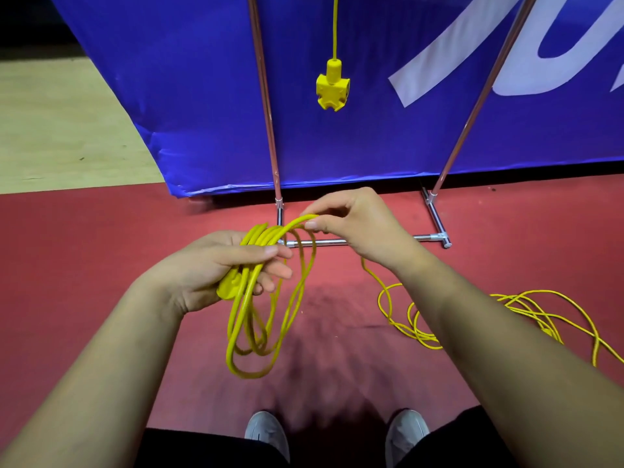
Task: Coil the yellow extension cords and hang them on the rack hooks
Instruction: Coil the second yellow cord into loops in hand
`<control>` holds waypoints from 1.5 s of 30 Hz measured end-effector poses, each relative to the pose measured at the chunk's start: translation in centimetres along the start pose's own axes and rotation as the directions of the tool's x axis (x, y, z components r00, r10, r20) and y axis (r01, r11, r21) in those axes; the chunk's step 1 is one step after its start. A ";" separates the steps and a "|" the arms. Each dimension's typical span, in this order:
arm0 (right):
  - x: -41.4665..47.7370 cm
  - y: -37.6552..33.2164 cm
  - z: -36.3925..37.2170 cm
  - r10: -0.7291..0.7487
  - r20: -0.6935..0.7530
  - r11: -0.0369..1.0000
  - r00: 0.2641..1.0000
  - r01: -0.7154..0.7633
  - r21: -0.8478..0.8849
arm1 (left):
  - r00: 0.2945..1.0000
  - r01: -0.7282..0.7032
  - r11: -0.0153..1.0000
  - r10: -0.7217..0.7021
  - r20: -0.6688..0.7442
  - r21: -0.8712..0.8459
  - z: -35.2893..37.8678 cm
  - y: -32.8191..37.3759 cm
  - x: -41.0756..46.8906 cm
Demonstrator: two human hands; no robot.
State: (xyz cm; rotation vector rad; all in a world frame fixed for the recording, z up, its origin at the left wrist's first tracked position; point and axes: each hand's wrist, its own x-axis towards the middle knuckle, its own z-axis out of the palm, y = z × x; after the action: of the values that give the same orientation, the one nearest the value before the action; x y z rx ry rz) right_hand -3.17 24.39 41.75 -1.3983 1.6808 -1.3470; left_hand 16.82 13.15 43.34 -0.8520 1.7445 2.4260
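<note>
Floor: red carpet, chrome tube rack behind.
Left hand: fingers curled round yellow extension cord coil, bunching loops.
Right hand: thumb, forefinger pinch next strand, feeding a loop.
Slack: loose on carpet, right.
Yellow socket block: hangs above.

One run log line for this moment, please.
phase coiling | left hand holds coil | right hand pinches strand | slack on floor
</note>
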 end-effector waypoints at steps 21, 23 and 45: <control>-1.2 12.9 -1.1 0.472 -0.011 0.841 0.882 -0.454 -0.295 | 0.947 -0.314 0.855 0.315 -0.067 -0.413 0.7 1.9 -0.5; -1.7 13.8 -0.6 0.559 -0.040 0.785 0.828 -0.544 -0.296 | 0.931 -0.363 0.827 0.335 -0.143 -0.429 0.9 2.4 -0.5; 0.2 -1.7 -0.5 0.188 0.295 0.957 0.937 -0.243 0.159 | 0.980 -0.197 0.980 0.197 -0.003 0.033 1.0 0.3 0.3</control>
State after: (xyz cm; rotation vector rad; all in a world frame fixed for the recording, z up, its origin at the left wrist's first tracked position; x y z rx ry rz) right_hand -3.01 24.43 43.52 -1.1890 1.4310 -1.1008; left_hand 16.04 13.78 43.65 -0.7155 1.9526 2.5063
